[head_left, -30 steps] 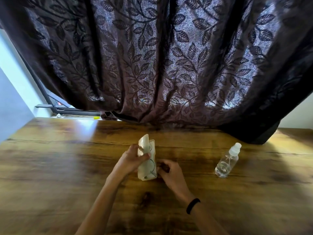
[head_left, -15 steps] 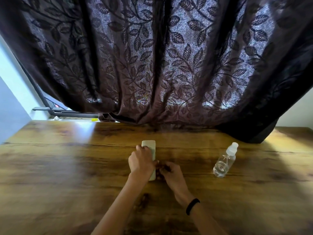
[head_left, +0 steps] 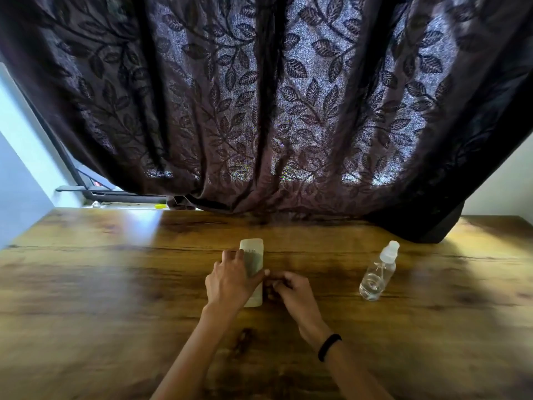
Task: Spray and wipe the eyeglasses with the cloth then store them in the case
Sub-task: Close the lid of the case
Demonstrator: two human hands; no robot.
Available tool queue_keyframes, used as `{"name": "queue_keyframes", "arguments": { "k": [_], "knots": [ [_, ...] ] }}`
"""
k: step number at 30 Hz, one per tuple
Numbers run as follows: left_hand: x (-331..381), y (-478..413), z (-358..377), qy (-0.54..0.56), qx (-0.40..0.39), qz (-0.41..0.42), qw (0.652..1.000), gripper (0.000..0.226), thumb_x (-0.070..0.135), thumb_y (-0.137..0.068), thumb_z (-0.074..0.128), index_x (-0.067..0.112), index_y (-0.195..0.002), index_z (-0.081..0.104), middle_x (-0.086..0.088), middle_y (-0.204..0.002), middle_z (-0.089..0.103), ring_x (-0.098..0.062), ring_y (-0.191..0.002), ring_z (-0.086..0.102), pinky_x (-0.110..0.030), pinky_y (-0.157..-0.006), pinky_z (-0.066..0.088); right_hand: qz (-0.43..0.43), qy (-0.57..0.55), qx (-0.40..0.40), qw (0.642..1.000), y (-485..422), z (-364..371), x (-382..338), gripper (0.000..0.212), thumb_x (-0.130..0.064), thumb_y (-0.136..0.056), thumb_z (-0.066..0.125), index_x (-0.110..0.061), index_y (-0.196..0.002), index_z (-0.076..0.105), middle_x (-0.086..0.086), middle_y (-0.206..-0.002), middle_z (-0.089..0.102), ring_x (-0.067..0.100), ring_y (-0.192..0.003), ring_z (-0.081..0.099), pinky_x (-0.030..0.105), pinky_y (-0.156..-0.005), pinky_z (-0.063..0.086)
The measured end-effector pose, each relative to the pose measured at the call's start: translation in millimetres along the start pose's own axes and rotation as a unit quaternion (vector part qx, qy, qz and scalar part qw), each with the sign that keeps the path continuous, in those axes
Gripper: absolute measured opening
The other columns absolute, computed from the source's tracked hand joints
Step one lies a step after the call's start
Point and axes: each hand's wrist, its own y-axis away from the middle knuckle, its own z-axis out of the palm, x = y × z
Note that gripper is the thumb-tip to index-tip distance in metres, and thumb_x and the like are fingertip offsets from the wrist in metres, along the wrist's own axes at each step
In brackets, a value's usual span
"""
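A pale beige eyeglass case (head_left: 254, 251) lies closed and flat on the wooden table (head_left: 109, 287), its long side pointing away from me. My left hand (head_left: 230, 282) rests on top of it, fingers on its left side and thumb across its right edge. Just to the right of the case, my right hand (head_left: 291, 290) has its fingers curled, fingertips near my left thumb. I cannot see anything in that hand. The eyeglasses and the cloth are not visible. A clear spray bottle (head_left: 376, 274) with a white cap stands upright to the right, apart from both hands.
A dark leaf-patterned curtain (head_left: 259, 111) hangs over the table's far edge. At the far left, a window sill holds a dark frame (head_left: 95, 193). My right wrist wears a black band (head_left: 329, 346).
One second ago my left hand held the case open and upright with the glasses inside. The case is now closed and lying flat under that hand. The right hand stayed beside it.
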Motion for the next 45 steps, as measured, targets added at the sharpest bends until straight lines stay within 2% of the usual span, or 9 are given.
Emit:
{"name": "queue_keyframes", "arguments": {
  "k": [6, 12, 19, 25, 30, 32, 36, 40, 45],
  "knots": [
    [-6.5, -6.6, -5.4, 0.048, -0.028, -0.009, 0.998, 0.089, 0.075, -0.068, 0.048, 0.025, -0.138, 0.028, -0.012, -0.135, 0.04, -0.033, -0.119, 0.043, -0.044, -0.084, 0.047, -0.026, -0.012, 0.008, 1.0, 5.3, -10.3, -6.3, 0.022, -0.008, -0.093, 0.046, -0.011, -0.108, 0.062, 0.006, -0.097, 0.067, 0.013, -0.083, 0.063, 0.021, -0.074, 0.051],
    [24.6, -0.2, -15.5, 0.143, 0.02, 0.109, 0.984, 0.06, 0.054, -0.081, 0.054, 0.019, -0.128, 0.041, -0.009, -0.133, 0.044, -0.029, -0.118, 0.043, -0.043, -0.093, 0.043, -0.102, -0.067, 0.044, 0.992, 15.5, -35.4, -24.2, 0.023, -0.004, -0.092, 0.049, -0.022, -0.093, 0.064, 0.002, -0.09, 0.068, 0.013, -0.08, 0.063, 0.028, -0.078, 0.052],
    [99.5, 12.9, -7.1, 0.325, -0.073, 0.242, 0.911, 0.037, 0.028, -0.09, 0.053, 0.018, -0.126, 0.051, -0.004, -0.124, 0.06, -0.014, -0.111, 0.055, -0.019, -0.089, 0.043, -0.27, 0.041, 0.247, 0.93, 35.1, -90.9, -50.1, 0.019, -0.002, -0.085, 0.058, -0.015, -0.097, 0.065, -0.006, -0.082, 0.067, 0.003, -0.071, 0.064, 0.009, -0.064, 0.05],
    [142.0, 17.5, 8.9, 0.393, -0.174, 0.253, 0.867, 0.037, 0.022, -0.093, 0.05, 0.011, -0.128, 0.048, -0.011, -0.125, 0.058, -0.018, -0.11, 0.056, -0.026, -0.094, 0.044, -0.265, 0.038, 0.416, 0.869, 48.7, -137.5, -35.3, 0.018, 0.0, -0.081, 0.063, -0.011, -0.096, 0.063, 0.01, -0.094, 0.064, 0.018, -0.08, 0.059, 0.013, -0.071, 0.045],
    [151.1, 21.0, 19.2, 0.413, -0.231, 0.248, 0.846, 0.041, 0.031, -0.093, 0.048, 0.021, -0.132, 0.042, 0.01, -0.123, 0.052, -0.002, -0.104, 0.053, -0.004, -0.077, 0.041, -0.182, 0.062, 0.384, 0.903, 46.0, -153.1, -4.5, 0.019, -0.004, -0.083, 0.063, -0.005, -0.101, 0.061, 0.016, -0.099, 0.065, 0.018, -0.08, 0.059, 0.018, -0.071, 0.047],
    [150.6, 22.3, 21.2, 0.416, -0.232, 0.25, 0.843, 0.04, 0.032, -0.093, 0.048, 0.023, -0.131, 0.043, 0.014, -0.118, 0.052, 0.002, -0.1, 0.054, -0.006, -0.079, 0.042, -0.152, 0.065, 0.353, 0.921, 43.5, -150.9, 6.2, 0.022, -0.007, -0.084, 0.063, -0.004, -0.106, 0.061, 0.016, -0.103, 0.065, 0.018, -0.083, 0.06, 0.026, -0.074, 0.049],
    [146.2, 22.5, 21.2, 0.436, -0.234, 0.244, 0.834, 0.036, 0.032, -0.093, 0.047, 0.024, -0.128, 0.047, 0.016, -0.116, 0.055, 0.011, -0.095, 0.056, -0.008, -0.082, 0.042, -0.147, 0.066, 0.349, 0.923, 36.0, -139.6, 12.8, 0.028, -0.008, -0.084, 0.063, -0.006, -0.112, 0.059, 0.013, -0.107, 0.064, 0.015, -0.087, 0.06, 0.012, -0.067, 0.044],
    [139.1, 17.6, 17.1, 0.441, -0.211, 0.228, 0.842, 0.038, 0.031, -0.094, 0.046, 0.02, -0.13, 0.045, 0.008, -0.123, 0.056, -0.004, -0.106, 0.055, -0.018, -0.09, 0.042, -0.153, 0.056, 0.344, 0.925, 25.8, -128.0, 5.1, 0.027, -0.006, -0.084, 0.062, -0.007, -0.111, 0.059, 0.011, -0.107, 0.064, 0.014, -0.087, 0.059, 0.011, -0.067, 0.043],
    [115.8, 0.0, 2.0, 0.466, -0.172, 0.216, 0.84, 0.038, 0.03, -0.093, 0.047, 0.02, -0.13, 0.045, 0.014, -0.111, 0.056, 0.011, -0.094, 0.054, -0.007, -0.078, 0.044, -0.188, 0.083, 0.302, 0.931, 2.5, -105.3, -18.7, 0.025, -0.006, -0.085, 0.062, -0.007, -0.11, 0.06, 0.005, -0.099, 0.065, 0.014, -0.082, 0.06, 0.008, -0.058, 0.044]
  ]
}}
